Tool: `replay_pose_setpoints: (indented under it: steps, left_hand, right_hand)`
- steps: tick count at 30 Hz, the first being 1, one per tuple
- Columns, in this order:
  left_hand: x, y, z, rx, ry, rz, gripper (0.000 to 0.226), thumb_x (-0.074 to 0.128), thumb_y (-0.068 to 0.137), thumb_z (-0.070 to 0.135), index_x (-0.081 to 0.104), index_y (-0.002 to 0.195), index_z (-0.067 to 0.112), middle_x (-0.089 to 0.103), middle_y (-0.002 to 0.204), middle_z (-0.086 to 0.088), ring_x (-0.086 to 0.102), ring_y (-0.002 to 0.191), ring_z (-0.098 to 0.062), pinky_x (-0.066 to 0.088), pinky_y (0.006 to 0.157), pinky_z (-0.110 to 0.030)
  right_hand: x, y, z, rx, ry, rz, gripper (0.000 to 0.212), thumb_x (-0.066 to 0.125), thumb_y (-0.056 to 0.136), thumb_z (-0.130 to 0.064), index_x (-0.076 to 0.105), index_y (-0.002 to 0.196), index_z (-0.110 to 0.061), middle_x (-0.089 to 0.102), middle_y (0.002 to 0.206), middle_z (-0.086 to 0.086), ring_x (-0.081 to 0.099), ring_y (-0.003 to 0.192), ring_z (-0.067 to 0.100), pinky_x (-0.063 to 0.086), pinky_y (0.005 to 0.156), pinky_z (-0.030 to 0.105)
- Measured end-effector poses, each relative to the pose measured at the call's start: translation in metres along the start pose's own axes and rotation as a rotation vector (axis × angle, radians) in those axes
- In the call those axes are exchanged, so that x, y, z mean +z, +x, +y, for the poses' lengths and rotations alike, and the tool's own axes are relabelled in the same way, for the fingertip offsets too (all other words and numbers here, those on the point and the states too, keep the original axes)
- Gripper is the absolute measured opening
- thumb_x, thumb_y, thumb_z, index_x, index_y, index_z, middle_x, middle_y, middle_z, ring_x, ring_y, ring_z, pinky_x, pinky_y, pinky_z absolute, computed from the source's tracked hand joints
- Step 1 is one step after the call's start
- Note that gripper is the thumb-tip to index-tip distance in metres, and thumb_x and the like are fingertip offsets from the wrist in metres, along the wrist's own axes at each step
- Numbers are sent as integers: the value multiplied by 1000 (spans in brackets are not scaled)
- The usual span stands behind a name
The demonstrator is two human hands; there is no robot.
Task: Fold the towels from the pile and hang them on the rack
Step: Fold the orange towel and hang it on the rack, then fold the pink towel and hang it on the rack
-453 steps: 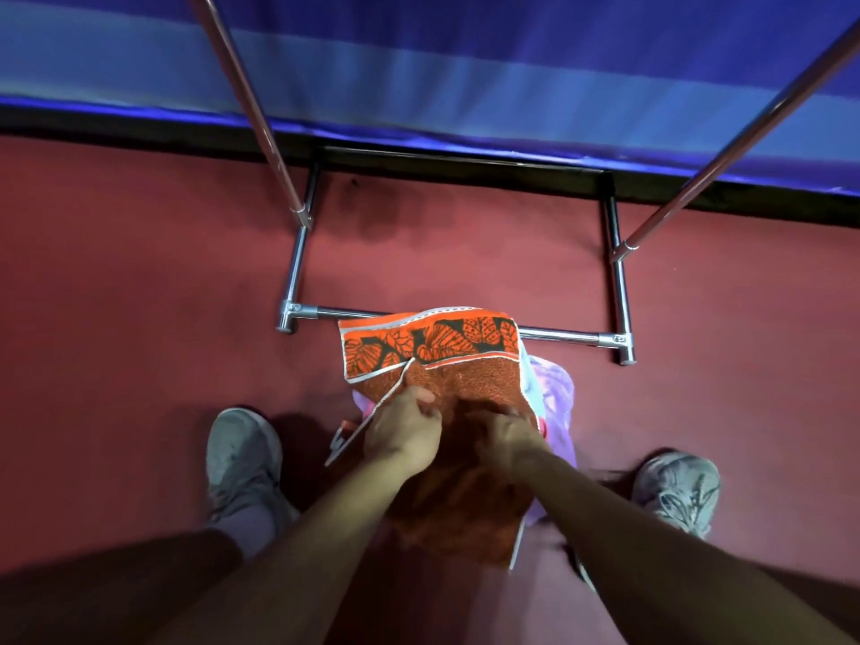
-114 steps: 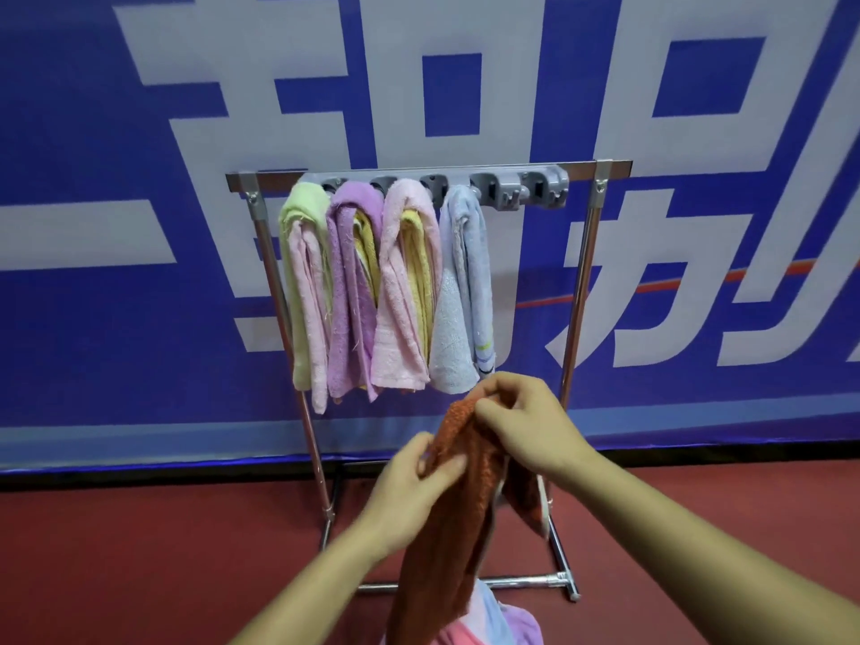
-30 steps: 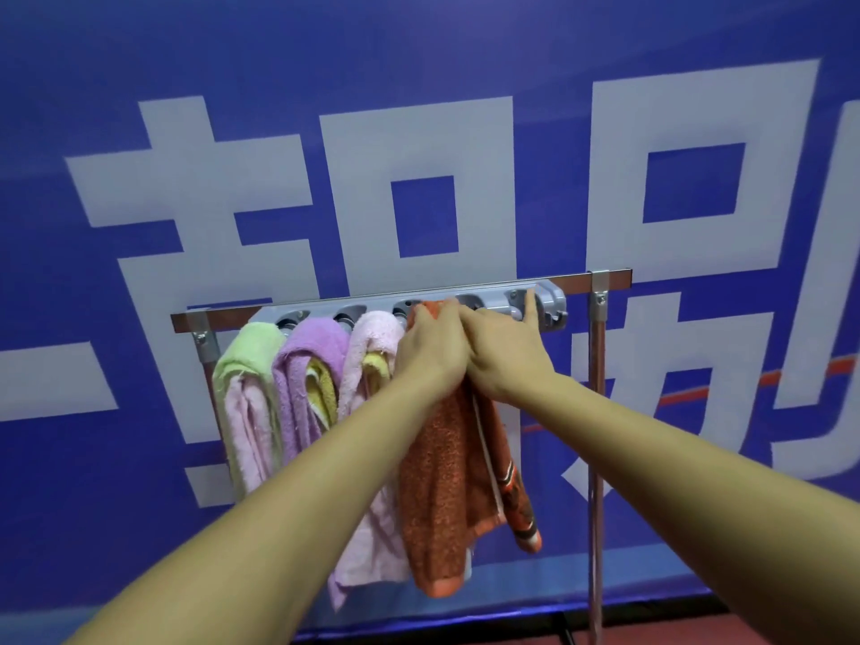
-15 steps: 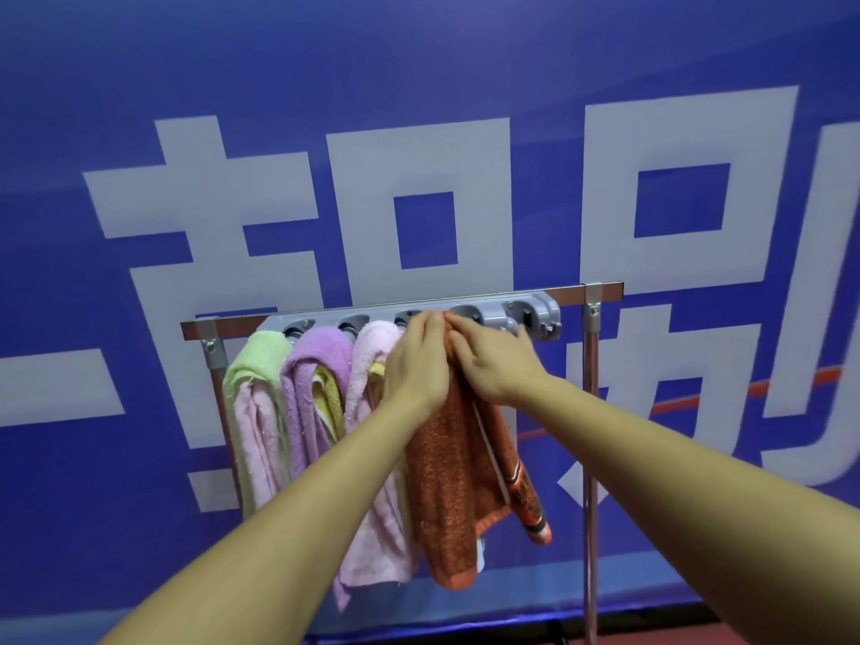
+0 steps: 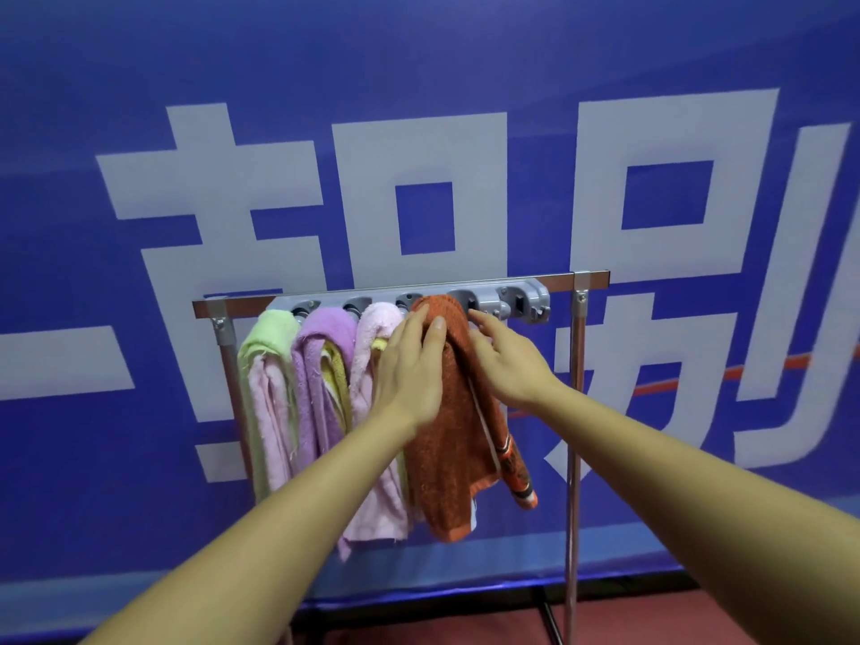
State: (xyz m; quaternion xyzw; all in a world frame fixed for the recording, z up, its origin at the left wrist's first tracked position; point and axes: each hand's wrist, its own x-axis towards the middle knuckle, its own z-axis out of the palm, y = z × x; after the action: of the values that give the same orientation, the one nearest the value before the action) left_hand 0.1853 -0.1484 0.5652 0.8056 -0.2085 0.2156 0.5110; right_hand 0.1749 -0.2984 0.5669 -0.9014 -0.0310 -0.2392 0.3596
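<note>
Pressing straight left fingers (image 5: 430,339) on orange towel (image 5: 446,453); right fingers (image 5: 486,325) spread, touching it.

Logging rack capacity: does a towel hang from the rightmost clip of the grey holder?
No, the rightmost clip is bare; the orange towel hangs further left.

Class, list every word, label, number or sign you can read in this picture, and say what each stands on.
"别": large white character on the blue banner, behind the right end of the rack; its right side runs off frame.
Large white character on the left: partly hidden behind the rack, cannot be read for certain.
No text can be read on the orange towel or the grey hook strip.
</note>
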Motion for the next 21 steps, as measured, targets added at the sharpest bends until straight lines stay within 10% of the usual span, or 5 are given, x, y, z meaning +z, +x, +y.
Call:
replay_pose_setpoints:
  steps: [9,13,21]
  left_hand:
    - [-15,-101,-45,219,326,-98,60,27,98,57,51,143,25,46,149,6,38,141,-9,26,119,-28]
    - [-12,-146,-79,103,248,-123,58,28,96,59,54,137,27,51,140,11,45,132,-6,33,113,-27]
    - [9,-235,-187,-239,312,-252,39,44,102,44,58,131,21,58,133,2,54,126,-18,40,106,-34]
  right_hand:
    - [7,-89,13,65,214,-67,39,42,106,-37,52,142,-25,63,133,-5,59,117,5,44,97,24]
    - [24,-117,26,71,261,-86,27,46,105,-32,60,128,-25,70,111,-6,60,69,-14,44,66,13]
    - [102,-197,81,209,196,-280,22,52,103,-29,66,116,-20,63,97,-13,56,73,-10,39,71,6]
